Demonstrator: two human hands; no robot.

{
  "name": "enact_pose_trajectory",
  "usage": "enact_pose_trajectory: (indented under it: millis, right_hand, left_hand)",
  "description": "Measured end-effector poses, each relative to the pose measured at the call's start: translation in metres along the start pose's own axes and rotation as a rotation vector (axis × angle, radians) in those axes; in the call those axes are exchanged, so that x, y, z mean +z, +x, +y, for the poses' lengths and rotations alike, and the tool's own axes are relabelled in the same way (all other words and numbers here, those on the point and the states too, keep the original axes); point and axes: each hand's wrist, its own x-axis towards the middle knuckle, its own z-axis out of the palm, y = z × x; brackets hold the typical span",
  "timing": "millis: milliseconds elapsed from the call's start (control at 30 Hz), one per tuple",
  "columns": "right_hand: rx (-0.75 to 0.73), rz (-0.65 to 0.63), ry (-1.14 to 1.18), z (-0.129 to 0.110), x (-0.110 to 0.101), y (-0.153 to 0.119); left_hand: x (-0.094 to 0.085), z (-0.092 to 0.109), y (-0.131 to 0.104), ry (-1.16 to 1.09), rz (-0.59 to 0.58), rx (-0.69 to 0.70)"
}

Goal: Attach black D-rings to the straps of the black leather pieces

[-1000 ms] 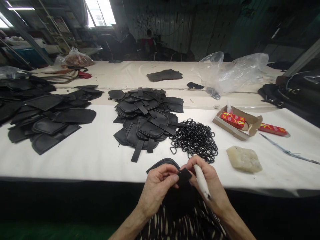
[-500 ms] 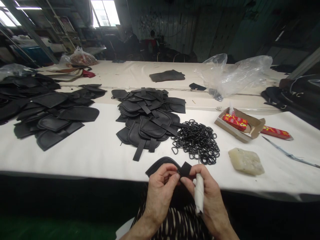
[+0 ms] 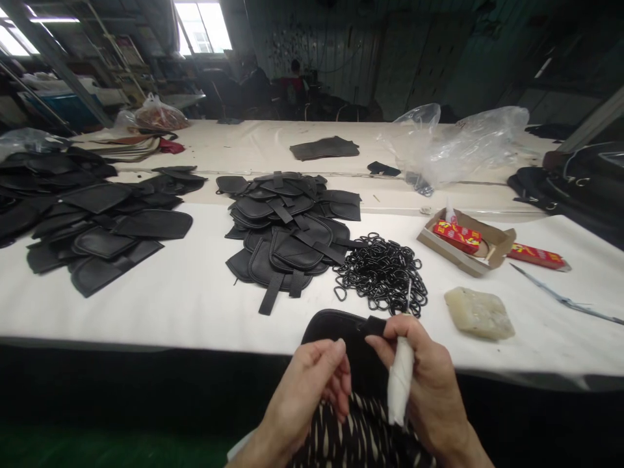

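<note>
In my right hand [image 3: 424, 364] is an awl-like tool [image 3: 401, 383] with a white wrapped handle, its thin metal spike pointing up. The thumb and forefinger of that hand also pinch the black strap [image 3: 375, 326] of a black leather-like flap [image 3: 331, 322], which hangs over the table edge. My left hand [image 3: 312, 383] is apart from the strap, in front of the flap, with fingers curled and thumb against the forefinger; anything between them is too small or hidden to tell. Just beyond lies a heap of black D-rings [image 3: 385, 270].
Flaps with straps are piled [image 3: 292, 234] at the middle, and more black flaps [image 3: 107, 227] at the left. To the right are a wax-like block [image 3: 479, 314], an open carton [image 3: 453, 257] with red boxes and a pointed tool [image 3: 560, 299]. Clear plastic bags [image 3: 468, 146] lie farther back.
My left hand has come away from the strap, back toward my body. The right hand has shifted slightly right with the strap and tool, and more of the flap shows.
</note>
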Motion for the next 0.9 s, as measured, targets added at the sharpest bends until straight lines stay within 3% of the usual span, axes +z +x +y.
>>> enact_pose_trajectory:
  millis: [67,133,333,467,600,700,800,900]
  right_hand:
    - [-0.225,-0.033,-0.051,-0.007,0.002,0.0]
    - [-0.389,-0.071,-0.085,-0.015,0.005,0.001]
    - [-0.744,-0.048,-0.207,-0.023,0.013,-0.009]
    - [-0.821,-0.04,-0.256,-0.017,0.016,-0.017]
    - [-0.818,-0.072,-0.248,-0.013,0.016,-0.017]
    - [-0.718,-0.095,-0.179,-0.01,0.016,-0.016]
    - [-0.535,-0.123,-0.033,-0.005,0.015,-0.017]
    - [-0.245,-0.102,0.048,-0.002,0.016,-0.021]
  left_hand:
    - [-0.002,0.003,0.005,-0.275,-0.154,-0.214]
    - [-0.004,0.004,0.01,-0.47,-0.18,-0.324]
    - [-0.003,0.004,0.011,-0.503,0.079,-0.358]
    - [0.004,0.01,0.008,-0.49,0.136,-0.348]
    - [0.007,0.012,0.007,-0.434,0.153,-0.304]
    - [0.005,0.007,0.01,-0.419,0.14,-0.242]
    - [0.004,0.003,0.014,-0.424,0.126,-0.172]
    - [0.008,0.0,0.017,-0.411,0.115,-0.095]
